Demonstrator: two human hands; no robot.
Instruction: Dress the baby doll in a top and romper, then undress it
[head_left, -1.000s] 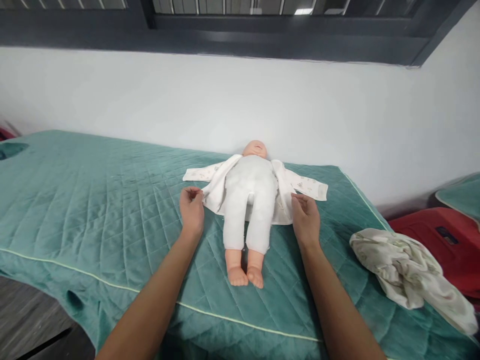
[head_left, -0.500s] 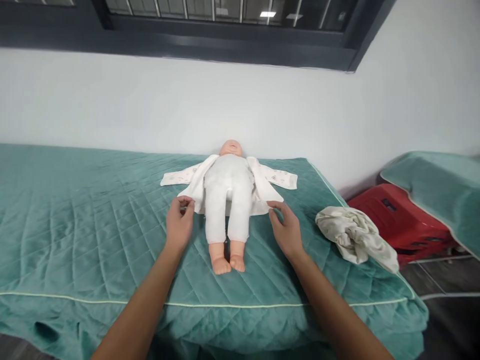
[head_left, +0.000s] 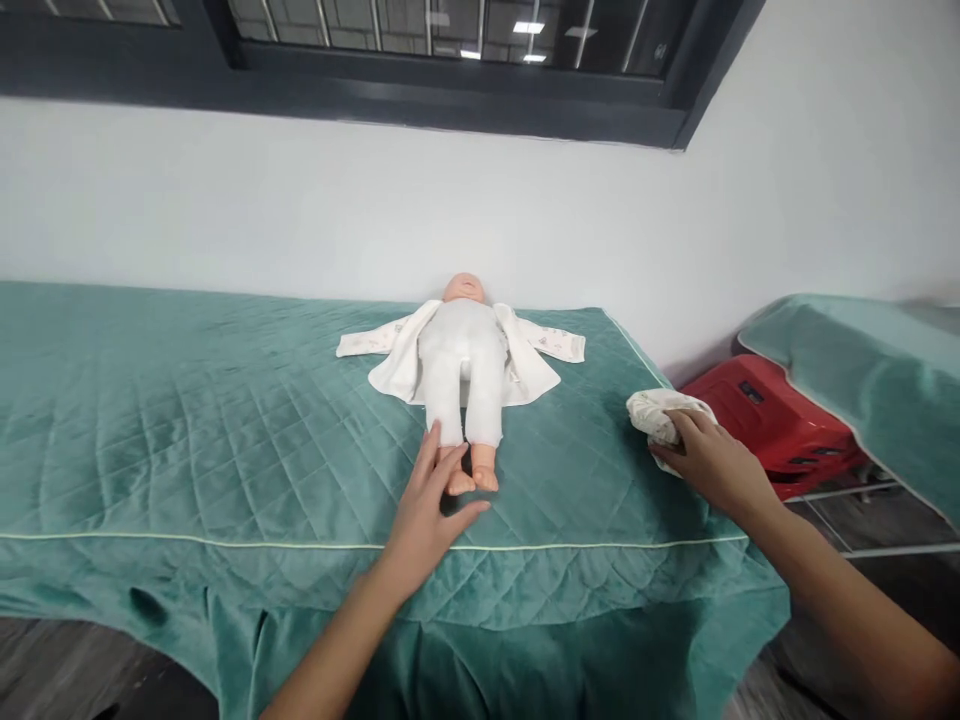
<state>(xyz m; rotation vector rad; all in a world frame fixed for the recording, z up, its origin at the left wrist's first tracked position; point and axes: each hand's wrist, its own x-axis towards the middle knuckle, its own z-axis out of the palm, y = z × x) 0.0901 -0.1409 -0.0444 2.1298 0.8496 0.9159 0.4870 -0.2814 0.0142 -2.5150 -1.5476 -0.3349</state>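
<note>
Now, the green quilted cover [head_left: 225,430] spans the middle of the frame; the white-bodied doll [head_left: 462,335] lies near centre on the open jacket [head_left: 396,372], whose hem both hands have released; right of centre, the crumpled cloth [head_left: 649,411] is gripped by the right hand [head_left: 716,460]; the left hand [head_left: 424,512], fingers spread and holding nothing, overlaps the doll's near end, contact unclear; handling thus shifts from jacket to cloth.
</note>
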